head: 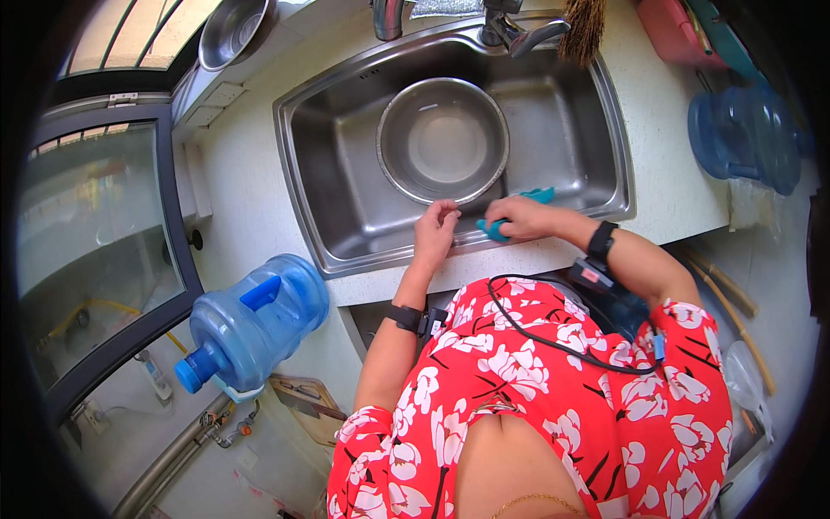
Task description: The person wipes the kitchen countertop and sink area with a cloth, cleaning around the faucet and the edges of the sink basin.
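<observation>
My right hand grips a teal cloth at the front rim of the stainless steel sink. Parts of the cloth stick out on both sides of the hand. To its left, my left hand is loosely curled, with nothing visible in it. Its fingertips are by the near rim of a round metal basin; whether they touch it cannot be told. Inside the sink, the basin stands upright and holds slightly cloudy water.
A faucet and a straw brush are behind the sink. One blue water jug lies at the counter's left, another at its right. A metal bowl rests on the ledge near an open window.
</observation>
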{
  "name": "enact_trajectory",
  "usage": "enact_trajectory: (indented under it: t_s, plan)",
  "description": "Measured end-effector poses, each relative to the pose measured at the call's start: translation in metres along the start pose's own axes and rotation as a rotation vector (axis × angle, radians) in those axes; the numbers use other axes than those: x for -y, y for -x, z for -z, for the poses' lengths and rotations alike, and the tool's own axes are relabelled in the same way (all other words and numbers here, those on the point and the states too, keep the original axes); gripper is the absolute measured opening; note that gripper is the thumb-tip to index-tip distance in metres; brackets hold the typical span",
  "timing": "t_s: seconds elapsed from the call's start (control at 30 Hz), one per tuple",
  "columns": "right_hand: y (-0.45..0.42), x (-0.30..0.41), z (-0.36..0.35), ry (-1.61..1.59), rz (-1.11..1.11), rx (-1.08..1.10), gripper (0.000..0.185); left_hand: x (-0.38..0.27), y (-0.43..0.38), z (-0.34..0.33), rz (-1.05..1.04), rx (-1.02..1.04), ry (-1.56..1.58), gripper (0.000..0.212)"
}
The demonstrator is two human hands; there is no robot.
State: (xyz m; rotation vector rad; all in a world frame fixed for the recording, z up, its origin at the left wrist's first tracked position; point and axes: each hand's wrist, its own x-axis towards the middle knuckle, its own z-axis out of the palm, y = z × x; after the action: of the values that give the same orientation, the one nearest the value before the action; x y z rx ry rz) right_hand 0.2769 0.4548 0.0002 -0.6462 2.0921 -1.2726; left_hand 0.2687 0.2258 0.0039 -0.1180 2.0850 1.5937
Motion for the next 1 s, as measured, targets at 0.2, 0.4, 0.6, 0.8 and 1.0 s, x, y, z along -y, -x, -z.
enact_trajectory:
  t_s: [0.2,0.4,0.6,0.8,1.0]
  plan:
    - [-0.007,-0.002,-0.012,0.035,0.089,-0.06,0.027,-0.003,-0.004,0.008,-0.054,0.019,-0.086,0.015]
    - [0.088,-0.033,0.055,0.15,-0.226,-0.069,0.028,-0.016,-0.003,-0.004,-0.049,0.071,-0.125,0.016]
    - [0.073,-0.042,0.027,0.212,-0.267,-0.188,0.024,-0.019,-0.004,-0.02,-0.041,0.152,-0.149,0.017]
    - [0.033,0.003,-0.002,0.196,-0.207,-0.219,0.024,-0.029,-0.011,-0.037,-0.054,0.219,-0.193,0.017]
    - [0.123,-0.044,0.054,0.321,-0.188,-0.228,0.024,-0.035,-0.019,-0.053,-0.115,0.243,-0.166,0.019]
